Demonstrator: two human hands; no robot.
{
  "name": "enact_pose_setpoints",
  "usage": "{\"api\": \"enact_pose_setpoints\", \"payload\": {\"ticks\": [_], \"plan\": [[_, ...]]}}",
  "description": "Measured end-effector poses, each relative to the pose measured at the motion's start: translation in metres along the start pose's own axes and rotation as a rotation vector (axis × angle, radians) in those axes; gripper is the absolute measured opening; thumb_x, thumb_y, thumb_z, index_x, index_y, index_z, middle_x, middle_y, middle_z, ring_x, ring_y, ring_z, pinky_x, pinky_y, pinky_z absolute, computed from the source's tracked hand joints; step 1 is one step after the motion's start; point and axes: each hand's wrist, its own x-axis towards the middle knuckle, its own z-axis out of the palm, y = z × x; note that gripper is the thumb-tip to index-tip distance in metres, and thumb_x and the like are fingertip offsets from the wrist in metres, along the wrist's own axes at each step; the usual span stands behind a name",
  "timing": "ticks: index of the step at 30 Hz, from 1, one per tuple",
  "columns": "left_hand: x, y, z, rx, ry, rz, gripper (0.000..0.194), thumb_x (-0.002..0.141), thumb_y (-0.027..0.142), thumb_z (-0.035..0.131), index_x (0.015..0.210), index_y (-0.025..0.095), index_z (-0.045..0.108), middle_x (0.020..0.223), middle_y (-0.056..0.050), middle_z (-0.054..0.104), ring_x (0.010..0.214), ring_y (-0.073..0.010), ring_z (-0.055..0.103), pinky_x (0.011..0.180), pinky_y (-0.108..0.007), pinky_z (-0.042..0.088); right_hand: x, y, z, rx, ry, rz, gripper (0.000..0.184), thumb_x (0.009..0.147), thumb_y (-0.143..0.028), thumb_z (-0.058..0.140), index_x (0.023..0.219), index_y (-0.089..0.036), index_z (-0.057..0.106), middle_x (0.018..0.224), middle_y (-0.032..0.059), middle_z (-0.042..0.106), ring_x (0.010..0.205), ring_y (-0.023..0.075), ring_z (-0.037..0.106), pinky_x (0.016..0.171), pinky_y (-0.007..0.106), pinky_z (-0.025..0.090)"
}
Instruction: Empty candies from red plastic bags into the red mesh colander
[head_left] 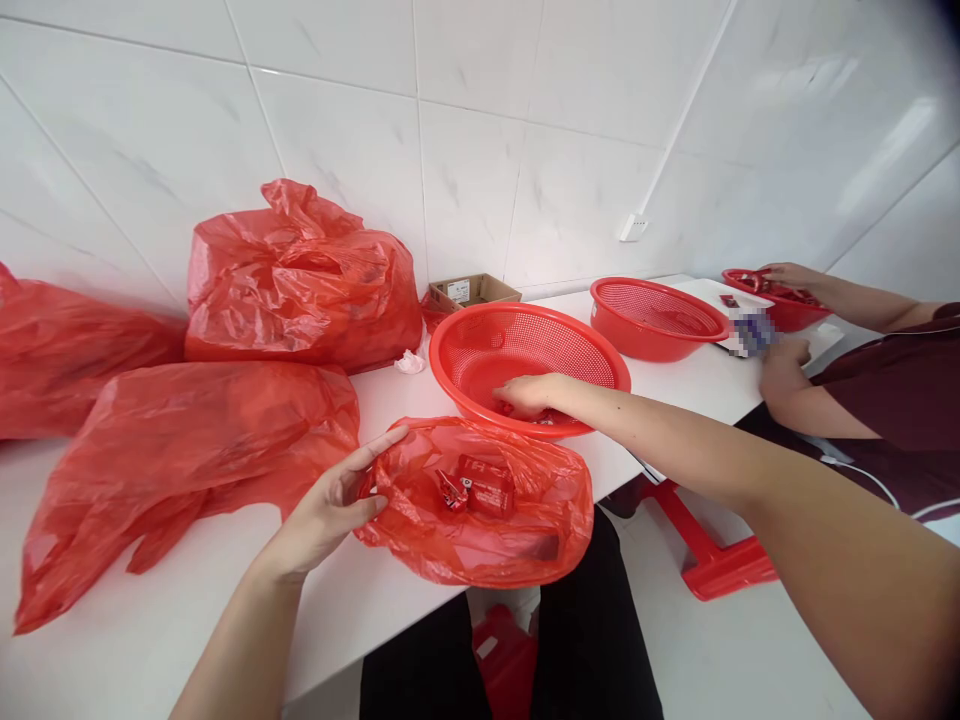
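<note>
My left hand (pixel 330 505) grips the left edge of the mouth of a red plastic bag (pixel 517 510), which lies on the white table (pixel 225 560). Inside that bag are several small red packets (pixel 480 488). My right hand (pixel 525 395) reaches over the rim of a round red plastic colander basket (pixel 525 325) and rests low inside it, close to red packets at the bottom (pixel 544 417). The basket hides my fingertips, so I cannot tell whether they hold anything.
Large full red plastic bags (pixel 300 285) fill the table's left side against white tiles. A cardboard box (pixel 472 292) and a crumpled tissue (pixel 409 362) sit behind the basket. To the right stand more red baskets (pixel 652 320), where a co-worker's hands (pixel 784 370) work. A red stool (pixel 712 560) stands below.
</note>
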Motion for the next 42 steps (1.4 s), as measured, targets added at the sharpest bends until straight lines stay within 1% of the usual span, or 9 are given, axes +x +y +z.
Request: {"api": "enact_pose_setpoints", "payload": {"ticks": [4,8,14,19,28,32,34,39,42], "plan": [[-0.001,0.002,-0.001,0.009,0.007,0.002,0.061,0.087,0.027,0.065,0.145,0.035,0.046,0.161,0.000,0.029,0.148,-0.0302,0.024,0.119,-0.043,0.025,-0.007,-0.010,-0.022,-0.036,0.033,0.004,0.017,0.083,-0.035,0.064,0.085,-0.019,0.060,0.080,0.0063,0.064,0.069,0.0184,0.059,0.062,0.030,0.044],[0.000,0.005,0.001,0.205,0.047,0.022,0.064,0.086,0.018,0.060,0.145,0.036,0.045,0.160,0.002,0.032,0.149,-0.0274,0.020,0.120,-0.042,0.022,-0.035,-0.047,-0.034,0.119,0.119,-0.215,0.025,0.092,-0.043,0.055,0.104,-0.022,0.050,0.096,0.0035,0.061,0.078,0.0149,0.058,0.067,0.026,0.044],[0.000,0.010,0.006,0.247,0.059,-0.041,0.067,0.086,0.018,0.057,0.149,0.031,0.039,0.159,-0.003,0.033,0.142,-0.0334,0.035,0.113,-0.046,0.036,-0.073,-0.104,0.020,0.142,-0.100,-0.432,0.029,0.092,-0.051,0.053,0.103,-0.024,0.053,0.086,0.0001,0.065,0.069,0.0144,0.058,0.059,0.025,0.042],[-0.005,0.011,0.001,0.042,0.083,-0.002,0.065,0.086,0.028,0.063,0.148,0.030,0.042,0.156,-0.005,0.039,0.144,-0.0340,0.033,0.117,-0.046,0.032,-0.059,-0.102,0.050,0.038,0.077,-0.391,0.036,0.096,-0.038,0.050,0.127,-0.020,0.054,0.115,0.0110,0.066,0.097,0.0237,0.062,0.077,0.034,0.046],[-0.008,0.012,-0.002,-0.092,0.161,0.019,0.059,0.082,0.025,0.068,0.139,0.029,0.054,0.150,-0.006,0.049,0.138,-0.0367,0.042,0.117,-0.051,0.030,-0.065,-0.103,0.033,0.151,0.114,-0.343,0.039,0.099,-0.033,0.044,0.136,-0.025,0.052,0.122,0.0098,0.065,0.108,0.0243,0.063,0.089,0.038,0.048],[-0.008,0.012,-0.002,-0.091,0.162,0.019,0.057,0.084,0.025,0.067,0.139,0.031,0.053,0.152,-0.003,0.046,0.139,-0.0351,0.041,0.118,-0.050,0.028,-0.060,-0.083,0.007,0.262,0.302,-0.384,0.030,0.099,-0.033,0.043,0.125,-0.026,0.057,0.112,0.0056,0.068,0.097,0.0179,0.065,0.083,0.031,0.050],[-0.008,0.012,-0.003,-0.086,0.151,0.020,0.057,0.084,0.025,0.066,0.139,0.032,0.053,0.154,-0.001,0.044,0.140,-0.0343,0.039,0.119,-0.049,0.026,-0.052,-0.057,-0.011,0.151,0.368,-0.281,0.031,0.095,-0.036,0.050,0.124,-0.026,0.058,0.116,0.0066,0.067,0.099,0.0198,0.064,0.083,0.032,0.049],[-0.007,0.011,-0.003,-0.075,0.151,0.020,0.057,0.084,0.026,0.067,0.138,0.033,0.054,0.155,-0.001,0.042,0.141,-0.0347,0.038,0.119,-0.050,0.024,-0.036,0.009,-0.022,-0.305,-0.071,0.146,0.074,0.072,-0.041,0.076,0.140,-0.026,0.049,0.138,0.0155,0.050,0.104,0.0300,0.062,0.074,0.034,0.048],[-0.005,0.010,-0.002,-0.086,0.143,0.011,0.057,0.083,0.026,0.067,0.138,0.033,0.054,0.153,-0.001,0.044,0.141,-0.0352,0.037,0.119,-0.051,0.023,-0.030,0.025,-0.008,-0.339,-0.153,0.169,0.061,0.074,-0.043,0.072,0.131,-0.026,0.056,0.129,0.0146,0.055,0.100,0.0296,0.062,0.069,0.033,0.046]]}}
